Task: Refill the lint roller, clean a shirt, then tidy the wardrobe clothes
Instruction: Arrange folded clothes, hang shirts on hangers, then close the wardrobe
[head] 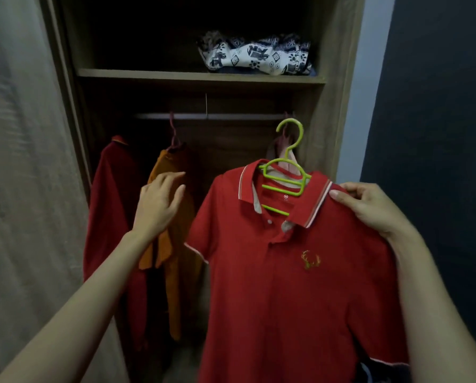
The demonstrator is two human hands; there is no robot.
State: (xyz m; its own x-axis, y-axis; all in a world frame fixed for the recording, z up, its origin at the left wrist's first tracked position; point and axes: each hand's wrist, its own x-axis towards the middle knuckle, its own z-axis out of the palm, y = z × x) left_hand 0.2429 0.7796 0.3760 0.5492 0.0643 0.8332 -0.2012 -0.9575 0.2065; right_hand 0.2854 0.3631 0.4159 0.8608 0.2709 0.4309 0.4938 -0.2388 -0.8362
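You look to be tidying: your right hand (pixel 369 208) pinches the shoulder of the red shirt (pixel 281 272), which sits on its green hanger (pixel 286 175) just under the rail (pixel 212 116), and your left hand (pixel 159 205) hovers loose-fingered by the orange shirt (pixel 173 272), so next clear a gap and hook on.

Shirt (pixel 272 286) neck label (pixel 286 197): perhaps "M".

Dim wooden wardrobe (pixel 339 64) between a beige curtain (pixel 24 189) and dark wall (pixel 438 106).

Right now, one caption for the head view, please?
Right hand holds a red shirt on a green hanger at the wardrobe; left hand open by an orange garment.
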